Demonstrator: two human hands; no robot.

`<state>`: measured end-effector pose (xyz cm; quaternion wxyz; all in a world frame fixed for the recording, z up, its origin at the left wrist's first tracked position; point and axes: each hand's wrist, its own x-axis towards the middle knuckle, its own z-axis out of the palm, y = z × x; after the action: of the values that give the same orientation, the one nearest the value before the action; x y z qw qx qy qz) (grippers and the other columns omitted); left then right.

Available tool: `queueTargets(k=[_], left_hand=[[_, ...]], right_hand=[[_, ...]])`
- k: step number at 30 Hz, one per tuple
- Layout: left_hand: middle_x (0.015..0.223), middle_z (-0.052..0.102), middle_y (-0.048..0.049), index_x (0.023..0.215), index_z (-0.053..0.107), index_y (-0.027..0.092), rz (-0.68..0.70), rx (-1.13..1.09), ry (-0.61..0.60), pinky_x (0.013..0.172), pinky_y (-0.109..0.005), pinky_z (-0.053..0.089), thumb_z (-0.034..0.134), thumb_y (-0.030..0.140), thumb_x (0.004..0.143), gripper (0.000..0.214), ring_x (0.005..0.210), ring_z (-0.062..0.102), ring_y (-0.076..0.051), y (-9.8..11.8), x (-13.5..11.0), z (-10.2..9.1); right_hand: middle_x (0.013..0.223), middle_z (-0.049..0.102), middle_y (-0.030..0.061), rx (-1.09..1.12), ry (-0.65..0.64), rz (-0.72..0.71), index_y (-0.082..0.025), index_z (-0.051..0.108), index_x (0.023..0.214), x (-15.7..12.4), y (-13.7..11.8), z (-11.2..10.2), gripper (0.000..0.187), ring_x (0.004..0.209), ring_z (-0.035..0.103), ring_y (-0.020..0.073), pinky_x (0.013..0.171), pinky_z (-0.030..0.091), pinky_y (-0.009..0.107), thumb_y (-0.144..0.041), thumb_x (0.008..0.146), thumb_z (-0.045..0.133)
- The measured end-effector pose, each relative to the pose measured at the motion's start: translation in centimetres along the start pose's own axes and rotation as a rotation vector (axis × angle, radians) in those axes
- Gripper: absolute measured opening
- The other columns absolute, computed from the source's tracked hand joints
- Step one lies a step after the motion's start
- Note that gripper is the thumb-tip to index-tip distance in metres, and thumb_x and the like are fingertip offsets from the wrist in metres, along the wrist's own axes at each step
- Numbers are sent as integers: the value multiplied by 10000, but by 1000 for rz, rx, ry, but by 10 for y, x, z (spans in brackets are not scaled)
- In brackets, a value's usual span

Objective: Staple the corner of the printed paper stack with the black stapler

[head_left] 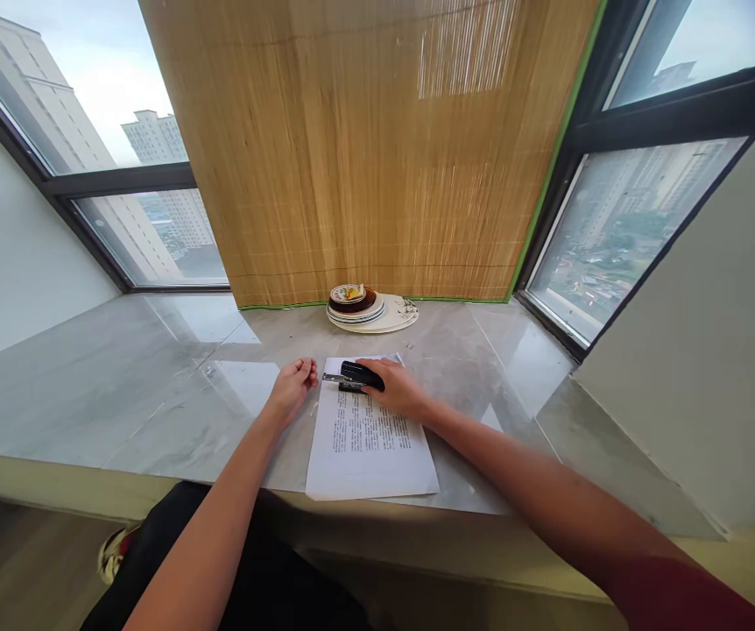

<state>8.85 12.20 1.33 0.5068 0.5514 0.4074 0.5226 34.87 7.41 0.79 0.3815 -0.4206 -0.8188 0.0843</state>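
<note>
A black stapler (360,375) lies over the upper part of some printed sheets (372,464), its metal part pointing left. My right hand (396,386) is wrapped round the stapler's right end. The stapler's top looks lifted away from its metal part, though the detail is small. Left of the sheets, my left hand (293,386) is closed with its fingertips pinched together, close to the stapler's metal end but apart from it. Whatever the left fingertips hold, if anything, is too small to make out.
The sheets lie on a grey marble window ledge (154,386), near its front edge. Farther back stands a stack of plates (377,322) with a brown round dish (355,303) on top. Behind them hangs a bamboo blind (377,175), with windows on both sides.
</note>
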Motion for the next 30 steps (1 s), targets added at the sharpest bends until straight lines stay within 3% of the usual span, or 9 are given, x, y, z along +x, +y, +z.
queueTargets(k=[3,7,10,12,16,19,24,30], left_hand=[[741,534,5,882,706,145,8,11,-17,572,-236,384,804,533,831,403,617,462,-102,4,-3,4],[781,599,-2,1094,762,156,146,203,-24,580,-257,373,718,486,929,371,609,477,-118,11,-6,3],[809,668,-13,1180,719,175,234,388,-7,658,-281,417,641,331,985,262,629,523,-149,14,-9,3],[835,706,-29,1117,708,189,250,494,-15,729,-300,434,618,221,980,167,660,545,-173,13,-10,6],[951,733,-94,930,722,214,292,593,-27,940,-351,424,673,121,914,107,960,618,-279,12,-12,13],[1087,739,-118,970,720,216,322,828,-74,1022,-399,381,653,121,943,120,1127,595,-318,11,-15,17],[1193,753,-99,1130,682,207,430,1341,-212,919,-425,367,562,215,1059,139,1138,607,-296,11,-19,21],[1169,771,-83,1111,693,214,487,1409,-211,858,-413,347,585,213,1056,121,1119,619,-285,9,-17,21]], right_hand=[[1229,768,100,25,7,20,-235,655,1393,0,7,2,500,1126,715,271,1027,556,433,-183,910,773],[1224,772,102,48,21,38,-219,673,1368,1,7,2,500,1120,720,271,1032,554,439,-161,885,789],[1219,776,104,58,17,45,-209,677,1366,1,5,1,513,1120,723,274,1043,550,450,-145,870,792],[1211,781,103,61,16,46,-212,680,1365,1,6,1,515,1113,727,277,1032,556,450,-148,867,793],[1266,773,106,66,12,31,-223,688,1362,1,7,1,514,1164,719,286,1063,545,454,-148,864,790],[1300,762,106,61,5,31,-229,689,1364,0,7,2,506,1195,708,292,1084,530,462,-152,871,778],[1283,772,94,68,5,38,-226,701,1354,1,6,0,491,1173,714,289,1078,523,448,-164,873,776],[1281,774,96,76,-14,31,-228,697,1373,2,6,0,503,1164,708,292,1066,516,451,-161,880,771]])
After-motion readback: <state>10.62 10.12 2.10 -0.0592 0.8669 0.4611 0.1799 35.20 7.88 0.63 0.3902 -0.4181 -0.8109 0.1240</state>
